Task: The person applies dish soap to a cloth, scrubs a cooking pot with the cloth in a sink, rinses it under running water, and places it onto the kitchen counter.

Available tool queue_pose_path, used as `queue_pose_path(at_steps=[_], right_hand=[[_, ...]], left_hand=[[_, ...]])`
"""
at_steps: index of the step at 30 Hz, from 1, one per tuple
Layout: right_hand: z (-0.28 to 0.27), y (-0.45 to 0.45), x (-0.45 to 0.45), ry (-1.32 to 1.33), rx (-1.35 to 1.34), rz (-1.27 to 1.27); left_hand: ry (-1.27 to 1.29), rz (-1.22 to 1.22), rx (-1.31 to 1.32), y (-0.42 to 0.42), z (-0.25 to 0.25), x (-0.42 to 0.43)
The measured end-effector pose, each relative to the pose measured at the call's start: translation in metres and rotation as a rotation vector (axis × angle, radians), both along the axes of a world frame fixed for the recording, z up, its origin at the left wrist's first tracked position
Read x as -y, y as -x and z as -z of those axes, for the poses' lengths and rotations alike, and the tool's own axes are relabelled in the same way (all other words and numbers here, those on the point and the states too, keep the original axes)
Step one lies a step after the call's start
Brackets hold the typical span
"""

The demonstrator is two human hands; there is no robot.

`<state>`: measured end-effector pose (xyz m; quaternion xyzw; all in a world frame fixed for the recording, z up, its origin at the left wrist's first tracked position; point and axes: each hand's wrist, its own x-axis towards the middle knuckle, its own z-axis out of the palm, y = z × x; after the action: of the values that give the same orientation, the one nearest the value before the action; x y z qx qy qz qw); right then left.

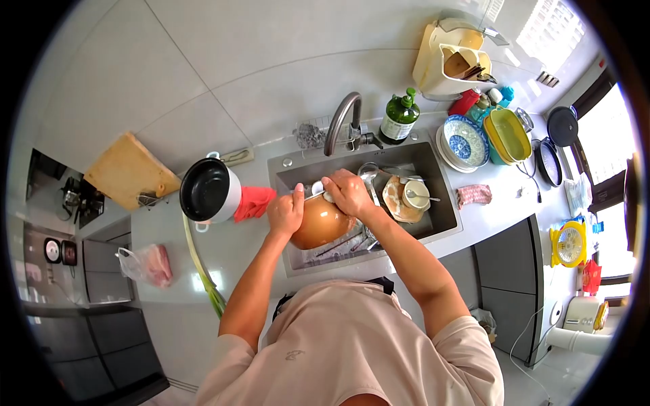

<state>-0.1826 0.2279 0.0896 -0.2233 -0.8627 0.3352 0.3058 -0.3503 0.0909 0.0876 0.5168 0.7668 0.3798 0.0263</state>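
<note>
- A light countertop (501, 203) is fitted with a gray sink (441, 196), where dishes (395, 196) are piled at the right.
- Above the sink's left part, a brown bowl (323, 223) is held tilted.
- Its rim is clasped by the left hand (287, 212).
- The right hand (348, 193) is curled at the rim beside something white; its exact hold cannot be told.

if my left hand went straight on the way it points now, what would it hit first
Your left hand, on the brown bowl, would probably meet the back rim of the sink first, with the wire rack beyond. Height is unclear, so it might pass over the rim.
</note>
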Motion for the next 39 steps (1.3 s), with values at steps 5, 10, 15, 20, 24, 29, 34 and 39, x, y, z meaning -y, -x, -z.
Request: queue_pose_path(at_steps=[5,10,15,20,24,29,34,39], right_hand=[[0.076,-0.018,-0.022,0.731,-0.231,0.123],[0.076,-0.033,-0.021,0.996,-0.384,0.267],[0.066,-0.035,-0.05,0.649,-0.013,0.234],[0.004,0.002,-0.026,0.17,0.19,0.184],[0.001,0.009,0.011,0.108,0.015,0.315],[0.0,0.003,0.052,-0.391,-0.135,0.14],[0.023,-0.021,0.055,-0.084,-0.368,0.215],[-0.018,-0.02,0.063,-0.294,-0.224,-0.041]], left_hand=[[-0.058,0.042,0.253,0.017,0.012,0.013],[-0.282,0.016,0.625,0.014,0.028,0.023],[-0.056,0.159,0.433,0.003,0.022,0.013],[0.044,0.204,0.291,-0.011,0.035,-0.007],[0.091,-0.118,0.619,-0.011,0.019,-0.013],[0.002,-0.408,1.045,-0.01,0.04,-0.021],[-0.08,-0.394,1.257,-0.021,0.007,-0.009],[-0.084,-0.357,1.316,-0.025,0.015,-0.002]])
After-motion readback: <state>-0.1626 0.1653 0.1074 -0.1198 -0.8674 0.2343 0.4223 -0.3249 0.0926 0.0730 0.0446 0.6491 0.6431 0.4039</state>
